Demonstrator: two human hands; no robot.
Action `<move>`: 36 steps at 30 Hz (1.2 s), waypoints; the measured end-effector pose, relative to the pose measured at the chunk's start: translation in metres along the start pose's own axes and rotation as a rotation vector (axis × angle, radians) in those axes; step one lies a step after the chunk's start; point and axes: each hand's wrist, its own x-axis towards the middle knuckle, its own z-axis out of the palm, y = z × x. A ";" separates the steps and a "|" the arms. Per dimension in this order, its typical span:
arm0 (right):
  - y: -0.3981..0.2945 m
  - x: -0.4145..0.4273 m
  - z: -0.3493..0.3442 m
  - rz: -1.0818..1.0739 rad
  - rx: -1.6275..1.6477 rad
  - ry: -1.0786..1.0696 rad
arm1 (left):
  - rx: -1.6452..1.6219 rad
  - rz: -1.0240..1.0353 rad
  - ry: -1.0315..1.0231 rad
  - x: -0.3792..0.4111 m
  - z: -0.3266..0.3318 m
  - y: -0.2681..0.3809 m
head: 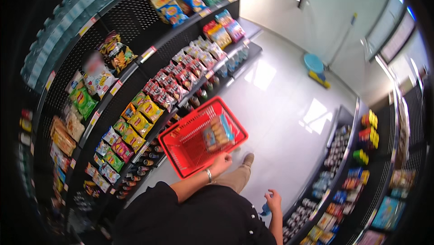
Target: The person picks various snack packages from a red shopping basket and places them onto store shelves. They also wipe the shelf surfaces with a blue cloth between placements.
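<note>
My left hand point(222, 163), with a metal bracelet at the wrist, is closed at the near long side of a red plastic shopping basket point(179, 168). The basket hangs tilted before me over the floor. Inside it lies a clear-and-blue pack of golden-brown baked goods point(218, 133), close to the right end. My right hand point(274, 199) hangs low at my right side, its fingers partly bent. A small blue object point(265, 209) shows beside its palm; whether the hand grips it is unclear.
Left shelves point(148, 55) carry bagged chips point(139, 124), small snack packs point(176, 78), bottled water packs point(71, 31) and drinks below. Cans point(335, 146) and packaged goods line the right shelving. A light-blue basin point(313, 62) and a yellow-headed mop point(319, 79) stand ahead on the glossy floor point(271, 109).
</note>
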 end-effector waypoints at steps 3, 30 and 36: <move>-0.015 0.072 -0.049 0.025 0.137 -0.022 | 0.010 -0.086 0.150 0.052 0.031 0.001; -0.009 0.585 -0.238 -0.319 -0.974 -0.756 | 0.228 -1.002 0.925 0.226 0.060 0.004; -0.231 0.721 -0.253 -0.181 -0.574 -0.691 | 0.170 -1.085 1.046 0.232 0.078 -0.003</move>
